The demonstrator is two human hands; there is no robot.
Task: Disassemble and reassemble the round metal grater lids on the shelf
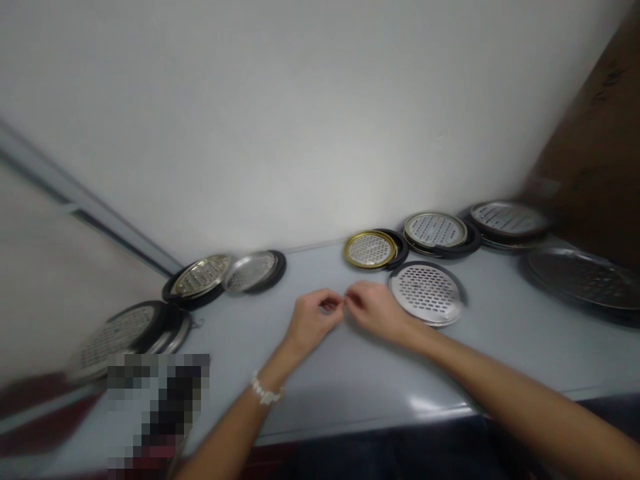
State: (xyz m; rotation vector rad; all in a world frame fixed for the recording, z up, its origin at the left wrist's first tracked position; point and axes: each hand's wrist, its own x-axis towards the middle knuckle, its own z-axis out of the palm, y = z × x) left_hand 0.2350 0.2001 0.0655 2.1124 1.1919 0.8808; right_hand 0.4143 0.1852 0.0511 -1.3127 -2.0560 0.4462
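My left hand point(314, 321), with a pale bracelet point(265, 390) on its wrist, is closed in a pinch above the table. Fingertip to fingertip with it, my right hand point(373, 308) is pinched too. Whatever they hold between them, if anything, is too small or blurred to make out. Just right of my right hand lies a round silver metal disc point(427, 293) with rows of slots and a dark ring behind it. Behind the hands, a gold-rimmed slotted disc point(371, 250) rests on a black ring point(400, 248).
Slotted discs with black rings line the wall: one silvery disc point(435, 230), another point(507, 219), and a dark one point(585, 277) at right. More discs point(203, 275), point(253, 270) and a stack point(120, 337) stand left. A brown cardboard box point(595, 147) closes the right side.
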